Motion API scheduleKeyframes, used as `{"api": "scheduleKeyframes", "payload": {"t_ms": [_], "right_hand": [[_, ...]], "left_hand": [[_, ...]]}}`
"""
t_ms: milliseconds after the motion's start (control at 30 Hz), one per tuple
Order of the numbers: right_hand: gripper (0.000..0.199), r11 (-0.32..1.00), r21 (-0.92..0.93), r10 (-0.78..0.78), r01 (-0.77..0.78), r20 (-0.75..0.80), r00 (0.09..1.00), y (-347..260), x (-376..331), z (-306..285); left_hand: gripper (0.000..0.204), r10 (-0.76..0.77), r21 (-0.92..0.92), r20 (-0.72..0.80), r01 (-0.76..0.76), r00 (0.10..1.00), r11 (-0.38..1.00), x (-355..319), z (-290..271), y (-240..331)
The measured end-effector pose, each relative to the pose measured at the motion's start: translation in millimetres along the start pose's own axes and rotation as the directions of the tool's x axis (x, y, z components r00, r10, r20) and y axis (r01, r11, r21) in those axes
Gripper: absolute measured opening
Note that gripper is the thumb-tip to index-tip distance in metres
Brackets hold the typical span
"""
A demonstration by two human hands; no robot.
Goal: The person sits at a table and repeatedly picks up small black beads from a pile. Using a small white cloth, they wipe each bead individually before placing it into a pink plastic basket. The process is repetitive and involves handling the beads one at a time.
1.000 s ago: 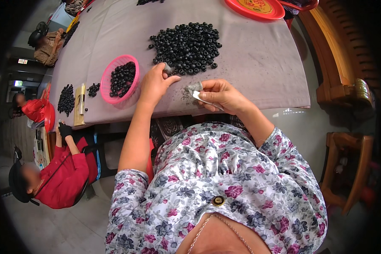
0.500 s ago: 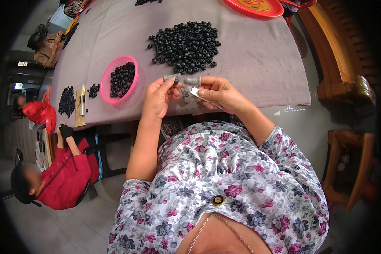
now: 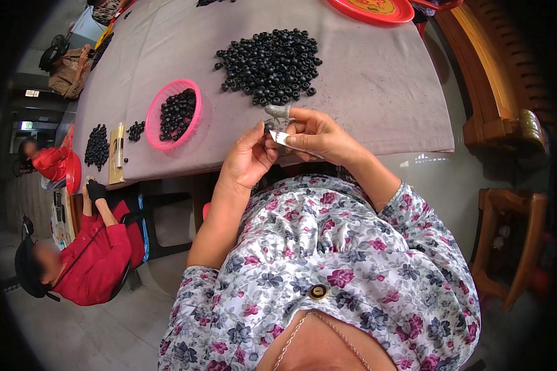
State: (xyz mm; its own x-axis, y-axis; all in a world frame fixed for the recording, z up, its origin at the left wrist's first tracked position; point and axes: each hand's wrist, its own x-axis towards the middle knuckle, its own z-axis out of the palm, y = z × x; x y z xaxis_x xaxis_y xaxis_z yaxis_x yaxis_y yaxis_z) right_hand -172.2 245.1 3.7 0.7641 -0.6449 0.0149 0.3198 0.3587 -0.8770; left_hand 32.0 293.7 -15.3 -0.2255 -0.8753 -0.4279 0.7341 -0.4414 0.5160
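My left hand [image 3: 252,156] pinches a small dark bead [image 3: 268,126] between thumb and fingertips, just beyond the near edge of the cloth-covered table [image 3: 365,80]. In my right hand [image 3: 323,137] is a small flat white blade-like tool [image 3: 280,137], clamped under the thumb, its pointed end close to the bead. A grey finger cover [image 3: 277,111] wraps my right index fingertip, which reaches over the bead. Farther up the table lies a big heap of black round beads [image 3: 269,65], several showing a hole. Left of my hands stands a pink plastic basket [image 3: 155,137] with more black beads.
Smaller bead piles [image 3: 97,147] and a tan strip [image 3: 116,154] lie at the table's left. A red tray [image 3: 377,15] sits at the far edge. Co-workers sit along the left side, one in a red jacket [image 3: 99,263]. Wooden chairs [image 3: 507,247] stand to the right.
My left hand has come down and right, its fingertips now meeting the right hand at the bead. The white tool has shifted slightly left, and its point is now near the bead.
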Motion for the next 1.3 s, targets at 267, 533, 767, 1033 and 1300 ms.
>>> {"api": "scheduleKeyframes", "payload": {"t_ms": [267, 533, 767, 1033, 1300], "right_hand": [[0.041, 0.999, 0.052, -0.001, 0.000, 0.028, 1.000, 3, 1, -3], [0.021, 1.000, 0.015, 0.026, -0.027, 0.050, 0.998, 7, 2, -7], [0.022, 0.998, 0.038, 0.038, -0.041, 0.074, 0.997, 7, 2, -8], [0.021, 0.997, 0.064, 0.046, -0.050, 0.062, 0.997, 6, 1, -7], [0.021, 0.994, 0.069, 0.086, -0.088, 0.035, 0.996, 5, 1, -7]], "left_hand": [[0.017, -0.011, 0.046, 0.018, 0.011, 1.000, 0.999, -6, 3, 1], [0.021, -0.016, 0.178, 0.125, -0.007, 0.992, 0.984, -7, -7, 4], [0.023, -0.024, 0.181, 0.184, -0.010, 0.983, 0.983, -5, -8, 6], [0.023, -0.001, 0.273, 0.177, -0.048, 0.984, 0.961, -7, -2, 8], [0.022, -0.024, 0.247, 0.229, -0.035, 0.973, 0.968, -9, 1, 9]]}}
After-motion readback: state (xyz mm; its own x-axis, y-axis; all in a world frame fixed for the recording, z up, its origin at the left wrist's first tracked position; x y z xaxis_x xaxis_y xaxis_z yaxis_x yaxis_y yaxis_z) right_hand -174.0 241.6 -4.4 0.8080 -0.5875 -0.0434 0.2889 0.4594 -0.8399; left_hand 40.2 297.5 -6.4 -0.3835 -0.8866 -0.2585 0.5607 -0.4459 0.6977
